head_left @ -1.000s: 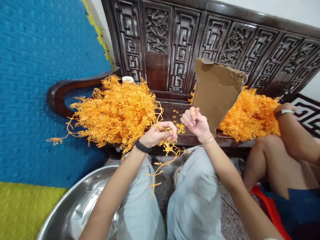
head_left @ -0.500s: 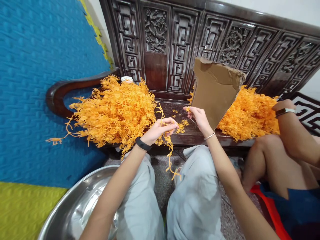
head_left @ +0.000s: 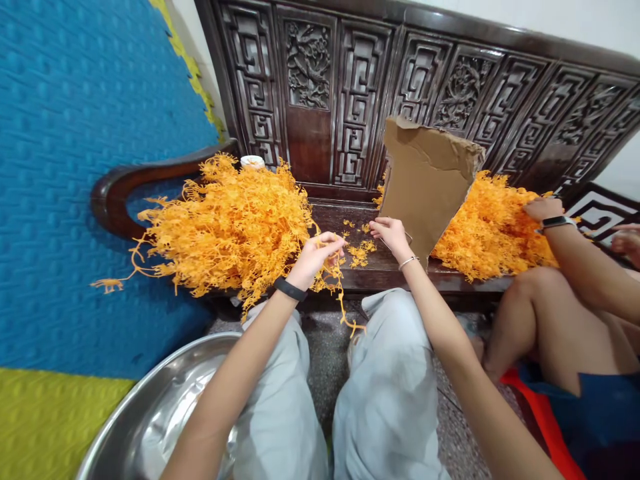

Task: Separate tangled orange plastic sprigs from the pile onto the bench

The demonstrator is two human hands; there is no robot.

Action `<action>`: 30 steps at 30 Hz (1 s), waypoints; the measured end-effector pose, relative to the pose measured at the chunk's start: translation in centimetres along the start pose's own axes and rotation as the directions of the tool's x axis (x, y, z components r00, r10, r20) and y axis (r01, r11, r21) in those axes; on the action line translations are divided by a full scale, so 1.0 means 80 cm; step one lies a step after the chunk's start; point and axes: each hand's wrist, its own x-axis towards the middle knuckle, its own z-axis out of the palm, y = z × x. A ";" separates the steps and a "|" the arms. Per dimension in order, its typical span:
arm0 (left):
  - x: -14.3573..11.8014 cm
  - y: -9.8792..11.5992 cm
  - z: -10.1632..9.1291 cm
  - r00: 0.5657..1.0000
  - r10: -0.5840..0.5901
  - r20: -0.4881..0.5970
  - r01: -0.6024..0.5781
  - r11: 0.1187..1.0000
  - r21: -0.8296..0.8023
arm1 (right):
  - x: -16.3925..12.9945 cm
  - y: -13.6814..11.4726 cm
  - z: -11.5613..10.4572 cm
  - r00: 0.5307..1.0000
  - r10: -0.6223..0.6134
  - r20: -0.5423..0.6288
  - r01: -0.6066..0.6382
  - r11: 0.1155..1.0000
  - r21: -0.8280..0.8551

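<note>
My left hand [head_left: 320, 257] is closed on an orange branching plastic strand [head_left: 344, 312], whose loose end hangs below the fingers over the gap between my knees. My right hand [head_left: 391, 235] is closed in a pinch close to the bench seat. A thin metal tool [head_left: 409, 237] shows beside its fingers; its kind is too small to tell. Small loose orange pieces [head_left: 361, 253] lie on the dark wooden bench [head_left: 325, 217] between the hands. Left of my left hand rises a big tangled heap of orange plastic strands [head_left: 235, 227].
A cardboard sheet [head_left: 430, 180] stands upright on the bench, with another orange heap [head_left: 493, 230] beyond it. A co-worker's hand [head_left: 543, 208] touches that heap. A metal basin [head_left: 165, 400] sits at lower left, beside foam mats [head_left: 90, 200]. A white round container [head_left: 253, 162] stands behind the left heap.
My right hand has drawn back slightly, and the orange piece at its fingertips no longer shows there. My left hand has shifted a little left, with the strand's hanging end higher. The co-worker's hand moved onto the heap.
</note>
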 end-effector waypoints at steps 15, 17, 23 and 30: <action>0.001 0.002 0.003 0.983 -0.071 -0.167 0.054 0.993 -0.107 | -0.052 -0.040 0.008 0.944 -0.164 0.285 0.141 0.985 0.101; 0.001 0.003 0.003 0.984 -0.087 -0.158 0.070 0.991 -0.112 | -0.060 -0.046 0.009 0.904 -0.220 0.367 0.192 0.975 0.111; 0.002 0.002 0.000 0.985 -0.049 -0.167 0.022 0.987 -0.160 | -0.073 -0.053 0.008 0.647 -0.195 0.737 0.312 0.950 -0.022; 0.005 0.000 -0.004 0.981 -0.035 -0.188 -0.007 0.976 -0.219 | -0.078 -0.054 0.012 0.591 -0.271 0.760 0.510 0.855 -0.092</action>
